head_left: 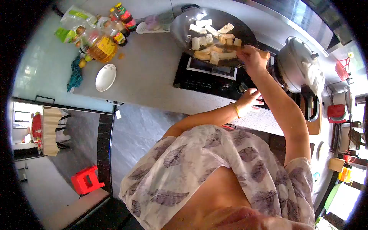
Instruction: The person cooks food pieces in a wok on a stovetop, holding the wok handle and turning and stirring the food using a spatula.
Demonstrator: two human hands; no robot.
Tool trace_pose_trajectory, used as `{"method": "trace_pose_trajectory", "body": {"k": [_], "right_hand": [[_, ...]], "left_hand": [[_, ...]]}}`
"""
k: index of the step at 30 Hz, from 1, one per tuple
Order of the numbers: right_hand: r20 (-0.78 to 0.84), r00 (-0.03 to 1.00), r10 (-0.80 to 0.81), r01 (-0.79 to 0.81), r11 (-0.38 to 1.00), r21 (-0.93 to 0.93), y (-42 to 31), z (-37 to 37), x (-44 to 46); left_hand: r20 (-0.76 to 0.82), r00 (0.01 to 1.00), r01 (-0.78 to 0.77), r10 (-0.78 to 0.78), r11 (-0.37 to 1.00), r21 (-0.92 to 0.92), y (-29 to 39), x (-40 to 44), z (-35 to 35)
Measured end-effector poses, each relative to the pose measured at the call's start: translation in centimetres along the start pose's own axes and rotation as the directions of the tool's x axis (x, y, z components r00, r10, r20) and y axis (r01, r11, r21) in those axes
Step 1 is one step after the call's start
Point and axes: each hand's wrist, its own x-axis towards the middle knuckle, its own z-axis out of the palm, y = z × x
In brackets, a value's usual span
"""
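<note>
My right hand [251, 59] is closed around the wooden handle of a spatula [229, 47], which reaches into a dark wok [180, 28]. Pale, blocky pieces of food [209, 30] lie in the wok, some lightly browned. The wok sits on a black gas stove [207, 82]. Low by the stove's front edge is my left hand [249, 101], a yellow bracelet on its wrist. Its fingers are apart and hold nothing, close to the stove knob [242, 88]. Whether they touch the knob I cannot tell.
A large silver pot [294, 65] with a white cloth [313, 76] stands right of the wok. On the left counter are a white dish [105, 77], an oil bottle [101, 48] and several sauce bottles [125, 16]. A red stool [86, 180] is on the floor.
</note>
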Motion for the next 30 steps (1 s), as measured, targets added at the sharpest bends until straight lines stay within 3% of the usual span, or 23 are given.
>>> {"method": "trace_pose_trajectory", "body": {"k": [2,6,9,11,13,16,17,19,20,21,23,25,28,30], "right_hand": [[0.028,1.0,-0.014,0.014,1.0,-0.002,-0.8,-0.2,-0.7],[-0.052,0.956,0.288,-0.255,0.906,0.339,-3.3,-0.4,-0.5],[-0.025,0.998,0.053,-0.051,0.995,0.08,-3.2,-1.4,0.0],[-0.03,0.995,-0.095,0.097,0.991,0.087,-3.2,-0.6,-0.3],[-0.061,0.994,0.094,-0.081,0.979,0.185,-4.7,0.3,-0.7],[0.038,0.994,-0.1,0.099,0.995,0.031,-5.5,2.2,-2.0],[0.096,0.983,-0.154,0.173,0.954,-0.244,-5.4,2.5,-2.1],[0.299,0.836,-0.459,0.547,0.739,-0.393,-4.3,3.0,-2.7],[0.32,0.847,-0.425,0.521,0.786,-0.334,-5.0,4.2,-4.2],[0.367,0.838,-0.403,0.54,0.711,-0.452,-5.3,4.7,-5.2],[0.586,0.572,-0.574,0.82,0.421,-0.389,-5.0,5.4,-6.3],[0.647,0.433,-0.628,0.896,0.378,-0.234,-5.3,6.2,-7.7],[0.808,0.329,-0.488,0.938,0.266,-0.221,-5.7,6.0,-9.1],[0.858,0.284,-0.428,0.954,0.214,-0.209,-6.0,5.9,-9.8]], "left_hand": [[0.02,1.0,0.003,-0.002,1.0,-0.029,0.1,-1.2,-0.4],[-0.096,0.993,0.057,-0.064,0.995,-0.078,-0.7,-1.7,-2.8],[-0.137,0.984,0.103,-0.112,0.992,-0.069,-1.4,-1.9,-4.7],[-0.143,0.983,0.105,-0.116,0.991,-0.088,-1.5,-2.4,-5.5],[-0.151,0.981,0.107,-0.12,0.99,-0.094,-1.5,-2.7,-6.1],[-0.166,0.978,0.109,-0.123,0.99,-0.089,-1.3,-3.2,-6.9],[-0.169,0.978,0.108,-0.122,0.99,-0.089,-1.3,-3.4,-7.0],[-0.168,0.977,0.114,-0.128,0.989,-0.093,-1.1,-3.5,-7.4],[-0.167,0.976,0.122,-0.138,0.987,-0.101,-1.2,-3.6,-7.6],[-0.166,0.975,0.13,-0.148,0.985,-0.11,-1.2,-3.7,-7.8],[-0.174,0.971,0.144,-0.165,0.981,-0.127,-0.6,-4.1,-7.9],[-0.169,0.973,0.139,-0.154,0.985,-0.099,-0.7,-4.3,-8.2],[-0.138,0.987,0.079,-0.076,0.997,0.021,-0.8,-4.7,-8.7],[-0.164,0.983,0.078,-0.077,0.997,0.001,-0.5,-5.3,-8.3]]}}
